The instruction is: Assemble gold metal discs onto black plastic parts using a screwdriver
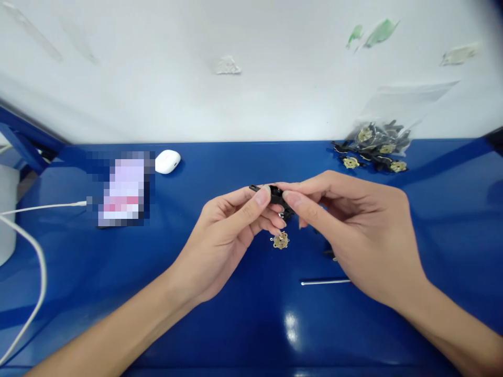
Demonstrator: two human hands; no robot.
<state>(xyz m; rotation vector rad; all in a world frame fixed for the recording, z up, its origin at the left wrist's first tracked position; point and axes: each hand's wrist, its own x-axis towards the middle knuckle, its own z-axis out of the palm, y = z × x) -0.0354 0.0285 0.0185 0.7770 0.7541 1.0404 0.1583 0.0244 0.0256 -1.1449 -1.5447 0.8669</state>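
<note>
As left hand (218,235) pinches, black part (277,195) slants down rightward.

Glossy, smooth blue tabletop (236,335) — brass-coloured metallic disc (281,240) — shiny metallic rod (325,283).

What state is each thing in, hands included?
Left hand: fingers closed on black part
Right hand: same
Black part: held in both hands
Gold disc: contact with left hand unclear
Metal rod: lying, right end hidden
White case: closed
Phone: screen lit, content pixelated
White cable: phone end blurred
Clear bag: holding parts, mouth unclear
</note>
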